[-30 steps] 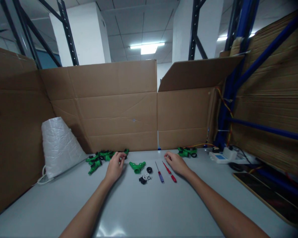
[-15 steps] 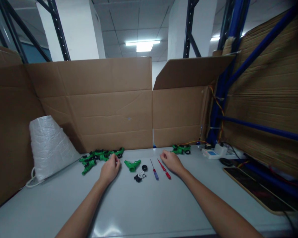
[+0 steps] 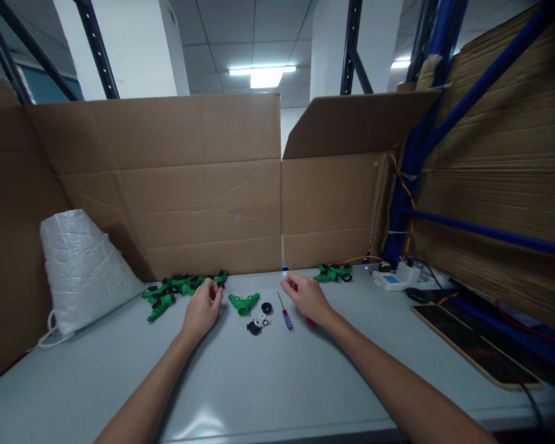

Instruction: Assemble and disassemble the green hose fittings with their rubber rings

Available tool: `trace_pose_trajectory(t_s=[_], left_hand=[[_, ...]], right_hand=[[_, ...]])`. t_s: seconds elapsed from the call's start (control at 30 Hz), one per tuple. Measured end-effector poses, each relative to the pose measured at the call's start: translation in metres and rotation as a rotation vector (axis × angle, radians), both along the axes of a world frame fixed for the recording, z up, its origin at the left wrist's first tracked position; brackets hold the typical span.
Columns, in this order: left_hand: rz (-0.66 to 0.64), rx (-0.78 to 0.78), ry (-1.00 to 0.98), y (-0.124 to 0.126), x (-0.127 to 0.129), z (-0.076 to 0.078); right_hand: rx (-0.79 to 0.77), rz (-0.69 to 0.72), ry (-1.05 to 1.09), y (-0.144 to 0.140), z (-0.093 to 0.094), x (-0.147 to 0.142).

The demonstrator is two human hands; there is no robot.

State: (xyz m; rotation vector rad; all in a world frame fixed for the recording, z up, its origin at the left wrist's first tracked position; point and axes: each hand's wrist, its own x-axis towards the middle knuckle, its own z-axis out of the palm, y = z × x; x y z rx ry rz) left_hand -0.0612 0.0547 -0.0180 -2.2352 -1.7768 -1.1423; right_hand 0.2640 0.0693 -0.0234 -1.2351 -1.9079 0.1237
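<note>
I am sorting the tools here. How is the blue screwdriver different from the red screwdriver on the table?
The blue screwdriver lies in full view, shaft and handle; the red screwdriver is mostly hidden under the right hand, only a bit of red showing. The blue one lies apart from both hands; whether the hand touches the red one cannot be told. The blue one is nearer the small black and white rings. Both lie on the grey table.

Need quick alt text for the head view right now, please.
Two bare hands rest on a grey table: the left hand by a pile of green parts, the right hand over a red screwdriver, beside a blue screwdriver.
</note>
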Motion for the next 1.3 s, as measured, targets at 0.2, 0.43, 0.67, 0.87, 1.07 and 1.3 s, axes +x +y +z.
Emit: trace_pose_trajectory(t_s=[0.2, 0.43, 0.67, 0.87, 1.07, 1.3], left_hand=[[-0.123, 0.001, -0.043, -0.006, 0.011, 0.001], [-0.276, 0.007, 0.133, -0.009, 0.016, -0.002], [-0.306, -0.123, 0.209, -0.007, 0.016, -0.012], [-0.311, -0.126, 0.162, -0.01, 0.017, -0.014], [-0.31, -0.133, 0.174, -0.014, 0.017, -0.01], [-0.278, -0.157, 0.2, -0.017, 0.018, -0.006]], right_hand=[[-0.034, 0.197, -0.056, -0.019, -0.002, -0.023], [-0.011, 0.341, -0.177, -0.024, -0.007, -0.03], [-0.038, 0.38, -0.248, -0.027, -0.006, -0.029], [-0.05, 0.419, -0.262, -0.027, -0.007, -0.029], [-0.034, 0.372, -0.305, -0.024, -0.01, -0.027], [-0.028, 0.328, -0.305, -0.025, -0.009, -0.025]])
